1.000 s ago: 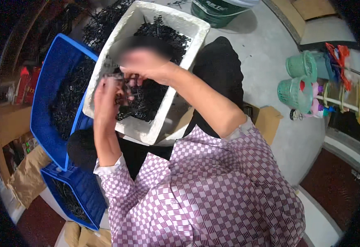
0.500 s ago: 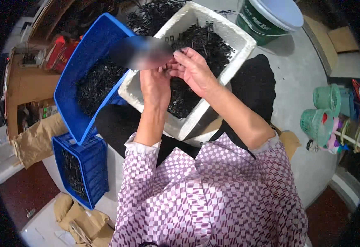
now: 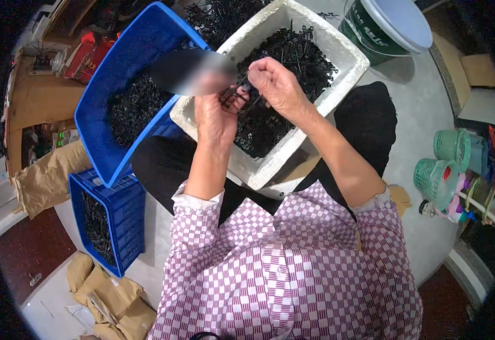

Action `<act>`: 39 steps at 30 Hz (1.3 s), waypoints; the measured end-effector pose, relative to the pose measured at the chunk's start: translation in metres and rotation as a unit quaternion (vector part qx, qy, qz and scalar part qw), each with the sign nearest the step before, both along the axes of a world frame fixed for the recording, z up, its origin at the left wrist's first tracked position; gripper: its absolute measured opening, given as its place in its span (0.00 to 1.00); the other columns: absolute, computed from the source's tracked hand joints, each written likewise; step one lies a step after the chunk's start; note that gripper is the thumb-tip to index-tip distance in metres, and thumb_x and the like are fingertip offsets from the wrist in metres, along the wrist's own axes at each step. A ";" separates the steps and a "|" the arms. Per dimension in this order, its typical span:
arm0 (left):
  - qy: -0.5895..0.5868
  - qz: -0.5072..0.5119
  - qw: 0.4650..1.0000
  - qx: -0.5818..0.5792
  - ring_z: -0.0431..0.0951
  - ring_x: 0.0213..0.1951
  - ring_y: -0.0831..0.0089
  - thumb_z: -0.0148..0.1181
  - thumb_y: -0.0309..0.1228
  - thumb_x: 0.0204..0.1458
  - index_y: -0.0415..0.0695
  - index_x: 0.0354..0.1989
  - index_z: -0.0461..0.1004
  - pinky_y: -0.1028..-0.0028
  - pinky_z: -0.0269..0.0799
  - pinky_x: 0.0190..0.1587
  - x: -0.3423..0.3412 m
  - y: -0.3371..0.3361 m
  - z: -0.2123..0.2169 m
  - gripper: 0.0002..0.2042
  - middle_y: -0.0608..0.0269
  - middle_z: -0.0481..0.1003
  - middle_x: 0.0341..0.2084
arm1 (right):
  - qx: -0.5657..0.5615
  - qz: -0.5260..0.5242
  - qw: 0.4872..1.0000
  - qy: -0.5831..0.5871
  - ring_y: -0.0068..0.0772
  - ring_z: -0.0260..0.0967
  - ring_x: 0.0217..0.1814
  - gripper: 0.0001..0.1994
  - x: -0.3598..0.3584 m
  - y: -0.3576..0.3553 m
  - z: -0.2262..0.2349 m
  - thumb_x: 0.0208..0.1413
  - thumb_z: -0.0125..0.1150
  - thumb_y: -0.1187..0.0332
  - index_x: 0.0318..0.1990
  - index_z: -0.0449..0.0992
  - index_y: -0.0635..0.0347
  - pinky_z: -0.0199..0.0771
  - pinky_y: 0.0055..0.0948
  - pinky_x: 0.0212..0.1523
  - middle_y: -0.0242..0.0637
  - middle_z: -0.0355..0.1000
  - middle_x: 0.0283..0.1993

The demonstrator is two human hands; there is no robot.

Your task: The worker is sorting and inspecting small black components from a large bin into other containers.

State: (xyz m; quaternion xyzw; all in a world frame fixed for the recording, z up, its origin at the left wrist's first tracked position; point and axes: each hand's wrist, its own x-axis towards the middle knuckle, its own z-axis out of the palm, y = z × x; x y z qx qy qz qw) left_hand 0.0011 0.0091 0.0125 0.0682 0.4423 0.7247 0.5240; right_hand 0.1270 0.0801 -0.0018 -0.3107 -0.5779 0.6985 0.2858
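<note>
My left hand (image 3: 216,120) is closed around a thin black plastic piece with narrow bars (image 3: 231,102), which looks like a moulded sprue; a blurred patch hides part of its fingers. Close by on the right, my right hand (image 3: 280,90) has thumb and fingers pinched together, with a bit of black at the fingertips too small to name. Both hands are above a white foam box (image 3: 354,59) between my knees. Many similar black plastic pieces (image 3: 290,54) lie heaped inside it.
A tilted blue bin (image 3: 95,116) of black pieces stands left, with a smaller blue crate (image 3: 128,218) below it. A green bucket (image 3: 372,34) stands far right, and green baskets (image 3: 434,182) sit at the right. Brown paper sacks (image 3: 109,297) lie lower left.
My right hand has drawn a little right and down, away from my left hand. More of the black piece shows between them. The whole view has shifted slightly.
</note>
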 end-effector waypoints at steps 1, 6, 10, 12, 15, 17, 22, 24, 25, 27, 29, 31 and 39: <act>-0.001 -0.001 1.000 -0.001 0.72 0.22 0.74 0.51 0.39 0.54 0.49 0.33 0.63 0.76 0.71 0.24 0.002 0.000 0.001 0.08 0.67 0.69 0.23 | 0.054 -0.016 0.998 -0.005 0.15 0.62 0.27 0.10 -0.001 -0.002 0.000 0.57 0.51 0.63 0.36 0.68 0.62 0.65 0.16 0.28 0.25 0.65 0.27; 0.014 -0.019 1.000 -0.021 0.71 0.20 0.76 0.51 0.40 0.54 0.49 0.34 0.63 0.78 0.70 0.21 0.009 0.003 0.001 0.10 0.67 0.69 0.22 | 0.188 -0.065 0.980 -0.022 0.12 0.59 0.28 0.10 -0.007 -0.003 0.005 0.58 0.50 0.65 0.33 0.68 0.63 0.63 0.16 0.27 0.25 0.64 0.25; 0.006 -0.013 1.000 -0.018 0.70 0.19 0.76 0.51 0.40 0.54 0.49 0.35 0.63 0.79 0.69 0.19 0.009 0.004 -0.004 0.10 0.68 0.69 0.21 | 0.187 -0.070 0.980 -0.012 0.12 0.58 0.26 0.09 -0.009 -0.005 0.004 0.58 0.49 0.66 0.32 0.68 0.64 0.63 0.17 0.26 0.26 0.64 0.24; -0.013 -0.015 1.000 -0.024 0.70 0.18 0.76 0.51 0.40 0.54 0.49 0.34 0.63 0.79 0.67 0.18 0.009 0.003 -0.006 0.09 0.68 0.68 0.21 | 0.180 -0.067 0.981 -0.004 0.12 0.58 0.25 0.08 -0.012 -0.005 -0.002 0.58 0.49 0.67 0.32 0.68 0.64 0.63 0.18 0.26 0.27 0.64 0.23; 0.022 -0.004 1.000 -0.016 0.68 0.17 0.77 0.51 0.40 0.54 0.48 0.34 0.63 0.80 0.66 0.18 0.021 0.009 0.000 0.09 0.68 0.67 0.20 | 0.227 -0.157 0.961 0.031 0.15 0.55 0.17 0.09 -0.018 0.003 -0.025 0.58 0.49 0.66 0.33 0.68 0.63 0.60 0.19 0.20 0.26 0.60 0.18; 0.039 0.004 0.999 -0.011 0.68 0.17 0.77 0.51 0.39 0.54 0.48 0.33 0.63 0.80 0.65 0.17 0.025 0.009 0.005 0.09 0.68 0.67 0.19 | 0.089 -0.163 0.982 0.033 0.16 0.53 0.16 0.10 -0.012 0.013 -0.028 0.58 0.49 0.64 0.32 0.68 0.63 0.58 0.18 0.19 0.26 0.59 0.18; 0.046 -0.038 0.998 -0.015 0.66 0.16 0.78 0.50 0.39 0.55 0.46 0.32 0.63 0.80 0.63 0.17 0.027 -0.001 0.009 0.09 0.67 0.66 0.20 | -0.224 -0.140 0.959 0.100 0.16 0.49 0.16 0.14 0.003 0.024 -0.019 0.57 0.50 0.57 0.31 0.67 0.60 0.51 0.15 0.17 0.24 0.56 0.18; 0.070 -0.058 0.996 -0.023 0.65 0.16 0.78 0.49 0.38 0.55 0.46 0.31 0.63 0.80 0.63 0.17 0.029 -0.004 0.006 0.09 0.67 0.66 0.20 | -0.241 -0.123 0.954 0.129 0.16 0.48 0.17 0.15 0.002 0.021 -0.011 0.57 0.50 0.56 0.31 0.67 0.59 0.50 0.14 0.17 0.24 0.55 0.18; 0.069 -0.056 0.996 -0.024 0.65 0.16 0.78 0.49 0.38 0.55 0.46 0.31 0.63 0.80 0.63 0.17 0.031 -0.005 0.003 0.09 0.67 0.66 0.20 | -0.238 -0.115 0.955 0.132 0.15 0.49 0.18 0.15 0.000 0.016 -0.003 0.57 0.49 0.55 0.30 0.66 0.59 0.50 0.14 0.18 0.24 0.55 0.18; 0.100 -0.073 0.992 -0.020 0.65 0.16 0.79 0.49 0.38 0.56 0.45 0.31 0.63 0.81 0.63 0.17 0.034 -0.006 -0.002 0.10 0.67 0.66 0.20 | -0.232 -0.099 0.958 0.137 0.15 0.51 0.20 0.16 -0.004 0.007 0.007 0.57 0.48 0.53 0.29 0.66 0.58 0.52 0.14 0.18 0.23 0.55 0.19; 0.117 -0.087 0.989 -0.017 0.65 0.17 0.79 0.49 0.38 0.56 0.44 0.31 0.63 0.81 0.63 0.17 0.038 -0.005 -0.005 0.10 0.67 0.66 0.20 | -0.121 -0.109 0.982 0.099 0.14 0.51 0.20 0.16 -0.006 0.012 -0.001 0.57 0.48 0.54 0.29 0.66 0.58 0.53 0.15 0.19 0.23 0.55 0.18; 0.139 -0.092 0.986 -0.014 0.65 0.17 0.80 0.49 0.37 0.56 0.44 0.30 0.64 0.82 0.63 0.18 0.043 -0.005 -0.007 0.10 0.67 0.65 0.20 | 0.104 -0.124 0.987 0.022 0.14 0.52 0.20 0.16 -0.007 0.016 -0.008 0.58 0.48 0.55 0.29 0.66 0.59 0.54 0.15 0.19 0.22 0.56 0.18; 0.168 -0.153 0.973 -0.045 0.64 0.18 0.82 0.49 0.36 0.56 0.44 0.30 0.64 0.82 0.63 0.17 0.040 -0.007 0.001 0.08 0.68 0.65 0.20 | 0.212 -0.177 0.960 -0.046 0.25 0.59 0.20 0.11 0.001 0.025 -0.005 0.54 0.53 0.64 0.31 0.68 0.66 0.63 0.28 0.23 0.41 0.64 0.19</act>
